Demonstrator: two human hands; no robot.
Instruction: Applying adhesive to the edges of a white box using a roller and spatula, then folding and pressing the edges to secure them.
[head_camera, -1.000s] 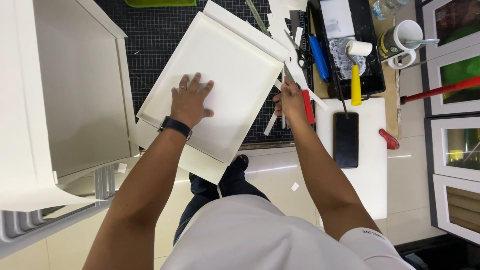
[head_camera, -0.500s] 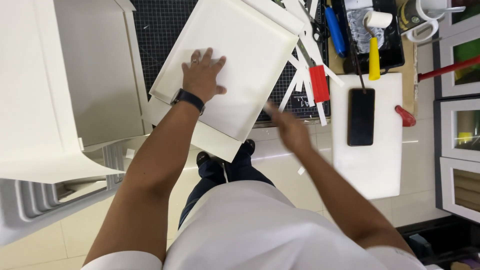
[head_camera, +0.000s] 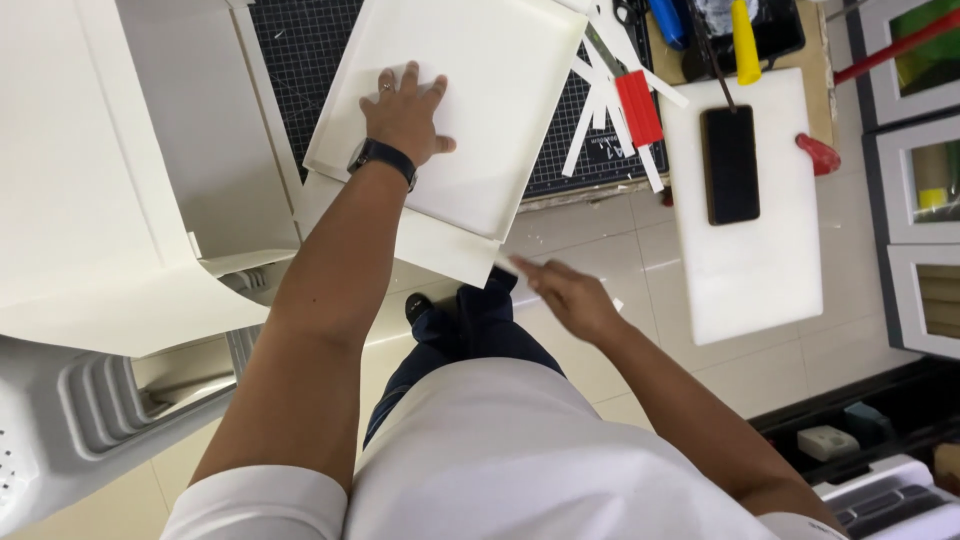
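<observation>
Over at 9 o'clock we've got big white board sheets (head_camera: 90, 180) curling over a grey plastic crate (head_camera: 70, 440). Moving right, our left hand (head_camera: 403, 112) lies flat with fingers spread on the white tray-shaped foam board piece (head_camera: 480, 90), which sits on the black cutting mat (head_camera: 300, 50) at 12 o'clock, its near edge hanging off the table. So that grip is wide open, pressing, not clutching. Our right hand (head_camera: 565, 295) hangs loose over the floor around 5 o'clock from the tray, fingers half curled, holding nothing as far as we can tell. Further right: red utility knife (head_camera: 637, 105), black phone (head_camera: 730, 163) on a white slab (head_camera: 750, 260). Tip: keep the palm pressure even so the tray doesn't pivot.
</observation>
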